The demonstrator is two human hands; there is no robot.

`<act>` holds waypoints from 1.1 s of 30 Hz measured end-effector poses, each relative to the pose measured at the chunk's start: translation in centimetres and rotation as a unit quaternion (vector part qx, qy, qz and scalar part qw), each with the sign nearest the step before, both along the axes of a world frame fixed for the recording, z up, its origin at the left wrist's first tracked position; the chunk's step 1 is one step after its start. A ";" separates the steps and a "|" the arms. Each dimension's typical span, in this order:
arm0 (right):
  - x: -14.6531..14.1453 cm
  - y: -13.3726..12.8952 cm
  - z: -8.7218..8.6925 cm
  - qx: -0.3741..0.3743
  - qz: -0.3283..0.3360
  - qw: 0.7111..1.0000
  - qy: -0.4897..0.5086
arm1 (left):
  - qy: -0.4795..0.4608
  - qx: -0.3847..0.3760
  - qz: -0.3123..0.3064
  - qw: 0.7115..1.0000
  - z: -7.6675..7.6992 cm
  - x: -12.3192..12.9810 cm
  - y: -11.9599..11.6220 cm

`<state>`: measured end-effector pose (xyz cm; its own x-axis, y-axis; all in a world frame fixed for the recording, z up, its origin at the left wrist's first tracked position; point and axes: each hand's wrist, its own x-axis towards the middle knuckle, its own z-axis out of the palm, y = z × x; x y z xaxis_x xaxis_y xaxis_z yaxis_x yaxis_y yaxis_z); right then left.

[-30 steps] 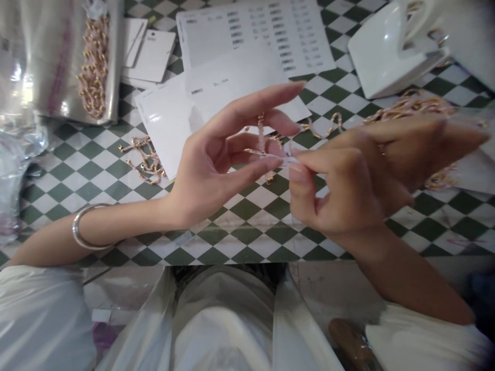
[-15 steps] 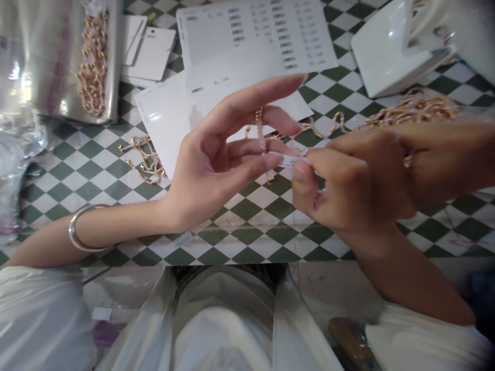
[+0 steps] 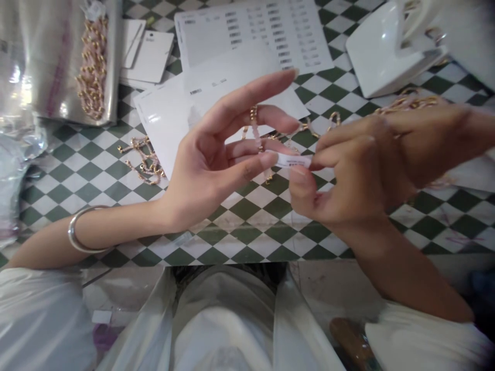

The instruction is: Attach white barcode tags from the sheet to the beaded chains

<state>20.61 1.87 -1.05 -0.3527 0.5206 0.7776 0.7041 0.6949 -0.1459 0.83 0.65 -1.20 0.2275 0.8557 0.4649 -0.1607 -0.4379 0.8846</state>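
In my left hand (image 3: 209, 165), thumb and fingers pinch a pink and gold beaded strand (image 3: 256, 131), which passes over a bent finger and hangs down below. A small white label (image 3: 293, 161) with dark print sticks out from under my left thumb, at the strand. My right hand (image 3: 348, 180) is curled at the label's right end, the fingertip against it and the thumb just under its lower edge. Whether the right fingers press firmly on the label is hard to see. A bangle (image 3: 73, 232) circles my left wrist.
Sheets of barcode labels (image 3: 247, 31) and white cards (image 3: 150, 56) lie on the checkered table (image 3: 247, 234). More beaded strands (image 3: 143, 159) lie at left, others behind my right hand. Bagged strands (image 3: 93, 67) sit far left; a white holder (image 3: 379, 51) stands at far right.
My right fingers have shifted and parted slightly, so more of the label's print shows. My left hand has moved a little to the left with the strand.
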 end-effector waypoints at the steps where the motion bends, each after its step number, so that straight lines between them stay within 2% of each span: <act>1: -0.4 0.0 0.2 0.060 -0.004 0.998 -0.035 | -0.003 0.006 0.000 1.000 -0.1 0.0 0.1; 3: -1.1 -0.1 0.4 0.072 0.006 0.996 -0.047 | -0.007 0.015 -0.005 1.000 -0.3 0.0 0.2; 7: -2.3 -0.6 0.1 -0.028 0.025 0.999 0.028 | -0.034 0.020 -0.024 0.999 0.1 0.3 -0.1; 11: -2.6 -1.1 0.1 -0.072 0.029 0.997 0.029 | -0.005 -0.037 -0.027 0.999 0.8 0.4 -0.8; 13: -2.6 -1.2 0.2 -0.089 0.029 0.995 0.029 | 0.015 -0.040 -0.018 0.999 0.9 0.3 -0.8; 21: -2.5 -1.2 0.4 -0.095 0.050 0.990 0.090 | -0.029 0.030 0.011 0.999 0.0 0.5 0.0; 25: -2.3 -1.0 0.4 -0.095 0.018 0.993 0.067 | -0.020 -0.017 -0.034 0.999 0.0 -0.1 0.1; 28: -2.2 -0.8 0.2 -0.092 0.015 0.993 0.072 | -0.023 -0.063 -0.045 0.997 0.2 -0.4 0.0; 33: -2.0 -0.4 -0.1 -0.103 0.024 0.990 0.093 | -0.046 -0.039 -0.030 0.998 0.2 -0.5 0.4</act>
<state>18.59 1.44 -1.10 -0.2405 0.6619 0.7100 0.6188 0.6681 -0.4132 0.35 1.07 -1.03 0.2396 0.8756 0.4194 -0.2667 -0.3560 0.8956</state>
